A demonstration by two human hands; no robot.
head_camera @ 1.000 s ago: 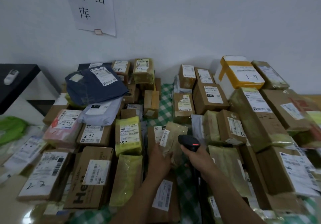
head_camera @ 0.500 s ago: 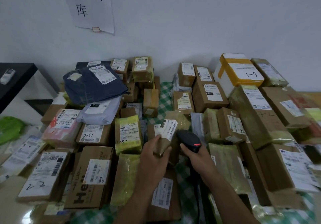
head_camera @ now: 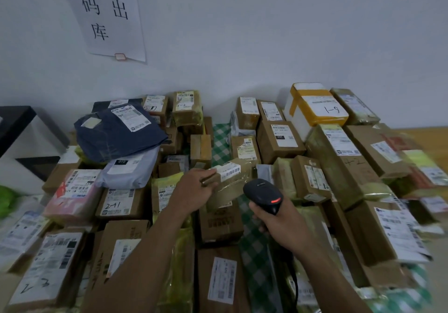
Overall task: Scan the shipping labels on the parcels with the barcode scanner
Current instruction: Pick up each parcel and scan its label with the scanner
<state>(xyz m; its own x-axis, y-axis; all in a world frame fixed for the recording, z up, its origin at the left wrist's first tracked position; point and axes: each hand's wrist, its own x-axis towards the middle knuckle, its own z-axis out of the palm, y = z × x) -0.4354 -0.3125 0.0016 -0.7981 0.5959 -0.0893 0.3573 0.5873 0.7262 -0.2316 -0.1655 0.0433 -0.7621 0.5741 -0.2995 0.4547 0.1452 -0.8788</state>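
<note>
Plain pale wall (head_camera: 266,33) at back with a paper sign (head_camera: 111,16) of handwritten characters, up and left of the held parcel (head_camera: 232,184). Table under a green checked cloth (head_camera: 220,140), nearly all covered: brown boxes and taped bags packed edge to edge on both sides of the held parcel. Only open room is the narrow cloth strip running from behind the held parcel to the wall, plus a bit below it by the scanner. Dark blue mailer bag (head_camera: 118,133) far left and behind the held parcel, box marked 241 (head_camera: 118,201) left of it, white foam box with yellow tape (head_camera: 315,108) behind and right by the wall. Black-and-white cabinet (head_camera: 19,142) far left, off the pile. Left hand (head_camera: 191,189) grips the held parcel at its left end, fingers (head_camera: 208,183) curled round it, parcel lifted above the pile and tilted, white barcode label (head_camera: 229,170) facing up on its top edge. Right hand (head_camera: 278,223) wraps the handle of the black barcode scanner (head_camera: 263,195), fingers (head_camera: 260,212) closed round it, red light lit on its head. Scanner head sits just right of and below the held parcel, aimed up-left at it; contact unclear. Dark cable (head_camera: 294,278) hangs below the scanner.
</note>
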